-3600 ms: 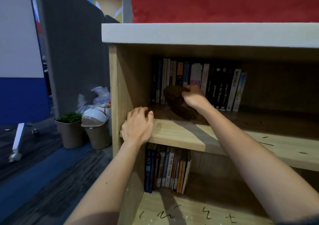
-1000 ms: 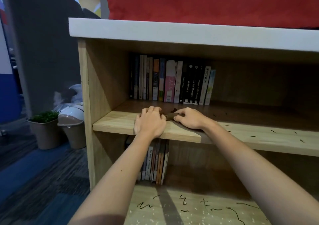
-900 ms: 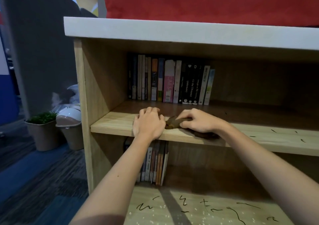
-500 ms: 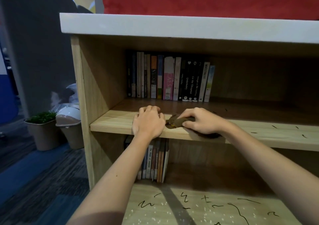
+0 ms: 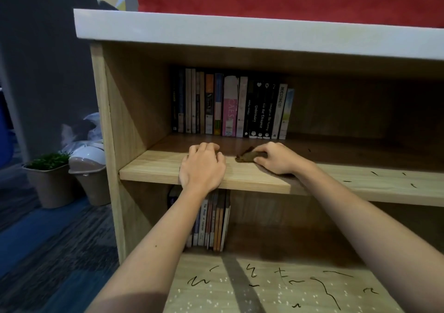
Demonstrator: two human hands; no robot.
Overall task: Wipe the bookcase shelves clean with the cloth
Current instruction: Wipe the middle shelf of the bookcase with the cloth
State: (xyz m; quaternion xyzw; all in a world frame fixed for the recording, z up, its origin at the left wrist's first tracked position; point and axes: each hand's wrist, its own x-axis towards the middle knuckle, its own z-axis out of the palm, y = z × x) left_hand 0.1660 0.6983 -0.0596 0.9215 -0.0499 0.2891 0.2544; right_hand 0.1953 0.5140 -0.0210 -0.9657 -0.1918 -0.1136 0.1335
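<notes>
Brown crumpled cloth point(image 5: 249, 156) lies on the pale wood-grain shelf point(image 5: 153, 168), mostly hidden beneath the right hand point(image 5: 276, 159), whose curled fingers clamp it; the left hand point(image 5: 203, 166) rests just left, fingers loosely together; far book spines point(image 5: 230, 106) are dim.

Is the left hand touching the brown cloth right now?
Apart. The head view shows a strip of bare shelf between the left hand and the brown cloth.

**Bare to the frame's edge**

On the left forearm point(image 5: 170, 228), lower centre-left: bare skin right to the bottom edge, one small dark speck point(image 5: 156, 246) midway along. On the right forearm point(image 5: 360, 216), toward the lower right corner: equally uncovered. At mid-frame, left hand point(image 5: 203, 166) and right hand point(image 5: 276, 159): bare too.
</notes>
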